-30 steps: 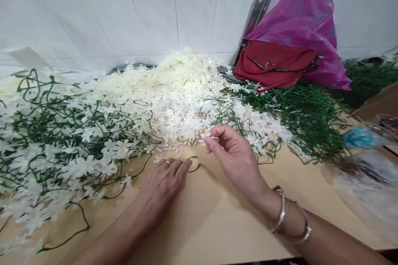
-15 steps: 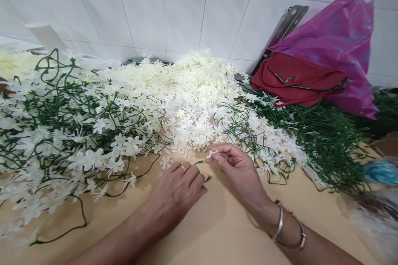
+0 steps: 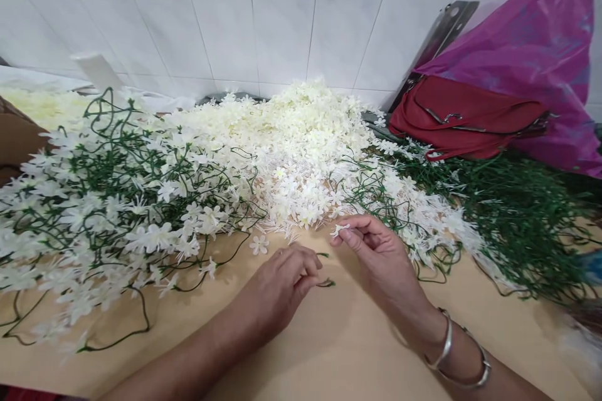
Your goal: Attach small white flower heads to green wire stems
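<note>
My right hand [image 3: 380, 257] pinches a small white artificial flower [image 3: 339, 230] between thumb and fingertips, just above the table. To its left my left hand [image 3: 285, 288] is closed, back upward, its fingers curled down. Two tips of a green artificial stem [image 3: 326, 283] stick out past its fingers; the rest of the stem is hidden under the hand. One loose white blossom [image 3: 259, 245] lies beside the left hand. Behind both hands spreads a heap of loose white petals [image 3: 305, 194], yellowish toward the back.
White flowers on green stems [image 3: 141, 200] pile up at left, near a brown box [image 3: 19, 138]. Bare green stems [image 3: 522, 225] lie at right. A red handbag [image 3: 465, 116] and a purple plastic bag [image 3: 531, 50] stand against the tiled wall [image 3: 282, 25].
The view has shifted, so the scene sits a little differently. The right hand still pinches the white flower, and the left hand's fingers have curled in slightly.
</note>
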Motion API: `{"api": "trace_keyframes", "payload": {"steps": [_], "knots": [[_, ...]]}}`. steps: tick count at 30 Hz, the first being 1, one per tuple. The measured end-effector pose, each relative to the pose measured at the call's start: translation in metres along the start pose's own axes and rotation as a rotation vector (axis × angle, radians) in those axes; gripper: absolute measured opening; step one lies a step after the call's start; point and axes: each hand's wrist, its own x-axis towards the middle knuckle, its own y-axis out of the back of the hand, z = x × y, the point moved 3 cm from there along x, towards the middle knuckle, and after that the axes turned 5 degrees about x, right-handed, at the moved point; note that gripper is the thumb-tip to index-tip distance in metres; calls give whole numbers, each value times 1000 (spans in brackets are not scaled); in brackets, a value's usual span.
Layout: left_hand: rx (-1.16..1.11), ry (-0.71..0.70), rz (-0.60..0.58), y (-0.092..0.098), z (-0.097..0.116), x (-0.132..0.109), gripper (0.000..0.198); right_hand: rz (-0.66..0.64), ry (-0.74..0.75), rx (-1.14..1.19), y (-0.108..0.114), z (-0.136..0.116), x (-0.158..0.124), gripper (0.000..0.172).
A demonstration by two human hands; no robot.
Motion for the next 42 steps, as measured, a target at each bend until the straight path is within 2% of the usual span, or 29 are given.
{"api": "trace_keyframes", "payload": {"steps": [1, 3, 8, 12, 14, 16, 17, 21, 23, 25, 30, 34, 42], "knots": [[-90, 44, 24, 1, -3, 0, 14, -3, -4, -1, 0, 0, 0, 17], [-106, 23, 27, 0, -3, 0, 8, -8, -14, -4, -1, 1, 1, 18], [254, -204, -35, -20, 6, 1, 9, 41, 4, -27, 3, 1, 4, 23], [423, -250, -110, -28, 12, 2, 14, 53, 19, -41, 6, 1, 6, 25], [366, -246, -122, -25, 15, 2, 13, 53, 23, -46, 6, 1, 6, 24], [127, -174, -92, -18, 15, 2, 14, 60, 36, -44, 8, -1, 6, 24], [-39, -88, -61, -13, 13, 2, 16, 66, 43, -37, 9, -1, 6, 23], [-705, 367, 75, -2, -7, 2, 21, 54, 10, -17, 9, -1, 4, 21], [-970, 500, 78, -3, -16, 2, 24, -2, -26, -21, 7, -1, 3, 19], [-1111, 572, 57, -5, -21, 3, 31, -82, -46, -25, 3, -1, 2, 20], [-1126, 659, 92, -7, -24, 1, 32, -238, -112, 47, -5, 3, -2, 17], [-1133, 672, 118, -8, -22, 2, 23, -243, -189, 115, -4, 9, -4, 15], [-1006, 670, 130, -6, -21, 2, 16, -268, -210, 111, -5, 8, -4, 18]]}}
